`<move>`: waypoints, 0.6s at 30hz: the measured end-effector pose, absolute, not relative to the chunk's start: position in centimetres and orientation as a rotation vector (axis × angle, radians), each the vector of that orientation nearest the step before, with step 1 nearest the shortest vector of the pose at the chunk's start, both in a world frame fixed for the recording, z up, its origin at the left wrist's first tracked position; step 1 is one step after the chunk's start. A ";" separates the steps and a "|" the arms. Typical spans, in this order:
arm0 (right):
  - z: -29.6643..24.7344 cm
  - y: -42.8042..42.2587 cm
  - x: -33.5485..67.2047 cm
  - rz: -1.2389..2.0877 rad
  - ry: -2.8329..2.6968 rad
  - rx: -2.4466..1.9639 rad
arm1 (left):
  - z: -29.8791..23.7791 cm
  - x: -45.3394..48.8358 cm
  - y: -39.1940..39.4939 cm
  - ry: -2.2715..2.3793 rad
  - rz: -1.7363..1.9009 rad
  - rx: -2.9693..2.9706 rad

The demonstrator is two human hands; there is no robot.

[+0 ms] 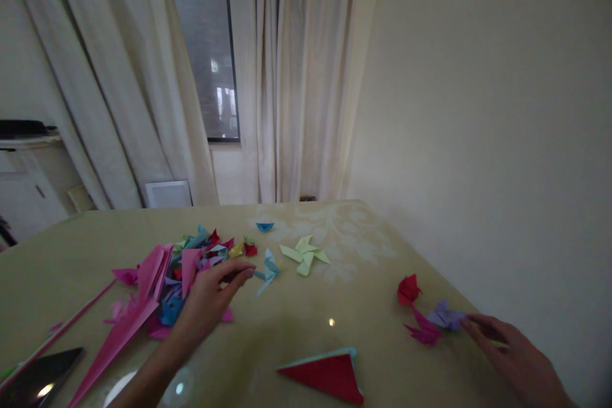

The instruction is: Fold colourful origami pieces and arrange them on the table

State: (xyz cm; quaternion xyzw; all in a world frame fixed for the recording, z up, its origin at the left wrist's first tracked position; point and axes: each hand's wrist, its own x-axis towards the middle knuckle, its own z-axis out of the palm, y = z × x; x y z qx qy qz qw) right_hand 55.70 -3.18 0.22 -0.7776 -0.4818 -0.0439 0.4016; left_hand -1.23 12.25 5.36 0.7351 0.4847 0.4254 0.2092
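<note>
Between the thumb and fingers of my left hand point(220, 290) is the tip of a light blue paper pinwheel point(270, 269), held just above the table. A pale green paper pinwheel point(305, 255) lies beyond it to the right. At the right, my right hand point(516, 357) pinches the edge of a lavender folded paper piece point(445, 316). Beside that piece are a magenta folded paper piece point(423, 327) and a red folded paper piece point(408, 290). Nearer me, between my hands, lies a red paper wedge point(329, 376) with a light blue edge.
A heap of colourful origami point(176, 296) with large pink paper planes point(129, 325) covers the table's left side. A small blue paper boat point(264, 227) sits farther back. A dark tablet or phone point(41, 376) lies front left. The wall point(502, 140) borders the table's right edge.
</note>
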 end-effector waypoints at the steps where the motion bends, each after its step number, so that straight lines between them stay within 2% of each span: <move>1: 1.0 -3.3 54.4 -0.097 -1.178 -1.986 | 5.5 -0.1 11.2 1.271 1.161 2.001; 3: 2.8 -3.2 50.4 -0.048 -1.160 -1.929 | 5.8 2.7 9.4 1.143 1.054 1.980; 7: 5.8 -1.9 39.7 0.436 -1.529 -1.526 | 6.6 8.7 7.3 0.932 0.851 1.997; 11: 6.9 -0.4 33.3 0.722 -1.711 -1.344 | 7.0 11.1 6.3 0.889 0.869 1.988; 15: 6.0 0.3 33.4 0.753 -1.726 -1.309 | 6.3 9.1 6.2 0.945 0.848 2.055; 18: 4.9 0.1 35.7 0.614 -1.645 -1.422 | 4.7 6.7 8.3 1.131 0.833 2.175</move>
